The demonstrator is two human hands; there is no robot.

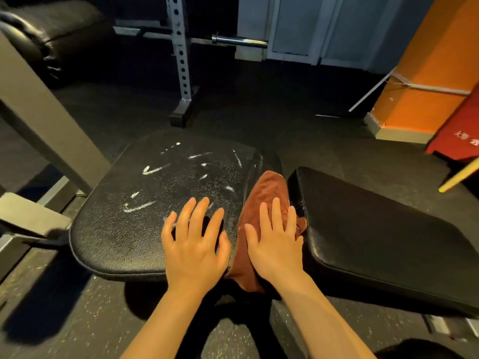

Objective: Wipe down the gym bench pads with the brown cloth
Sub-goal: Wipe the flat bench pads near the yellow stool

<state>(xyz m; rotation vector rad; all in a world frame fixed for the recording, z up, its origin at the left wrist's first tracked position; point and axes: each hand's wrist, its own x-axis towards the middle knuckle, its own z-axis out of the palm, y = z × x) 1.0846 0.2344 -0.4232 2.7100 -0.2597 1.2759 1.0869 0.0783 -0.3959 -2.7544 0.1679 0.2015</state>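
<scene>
The left hand lies flat with fingers spread on the left pad, which carries white chalk marks. Just beside it, the right hand presses the brown cloth with straight, spread fingers at the gap beside the right pad.

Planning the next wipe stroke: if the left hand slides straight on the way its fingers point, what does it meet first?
Probably the white chalky streaks on the left pad. The left hand points up and away across it; depth is hard to judge.
</scene>
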